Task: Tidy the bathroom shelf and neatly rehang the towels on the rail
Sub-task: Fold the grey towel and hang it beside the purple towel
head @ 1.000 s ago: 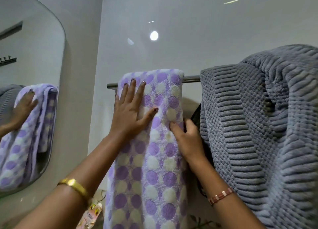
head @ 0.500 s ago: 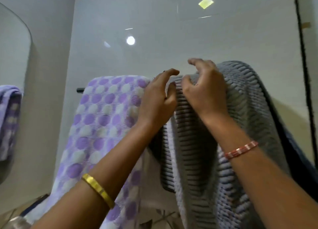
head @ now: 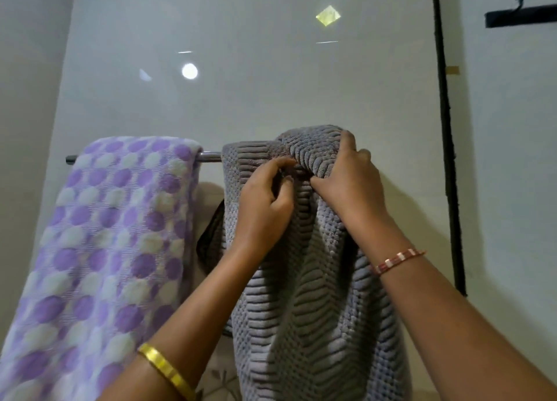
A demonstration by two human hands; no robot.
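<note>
A grey ribbed towel (head: 313, 310) hangs bunched over the metal rail (head: 209, 156) on the wall. My left hand (head: 265, 201) pinches a fold of it just below the rail. My right hand (head: 346, 174) grips the bunched top of the same towel, fingers curled over the hump. A purple and cream polka-dot towel (head: 105, 250) hangs flat over the left part of the rail. The rail shows only at its left tip and in the gap between the two towels.
Pale glossy wall tiles (head: 271, 84) lie behind the rail. A dark vertical strip (head: 446, 129) runs down the wall at the right, with a black hook bar (head: 518, 17) beyond it at the top right. A patterned surface (head: 218, 382) shows low between the towels.
Both hands left the polka-dot towel and moved right onto the grey towel. They now grip its top lower, at the rail. The view has swung right, so the mirror is gone.
</note>
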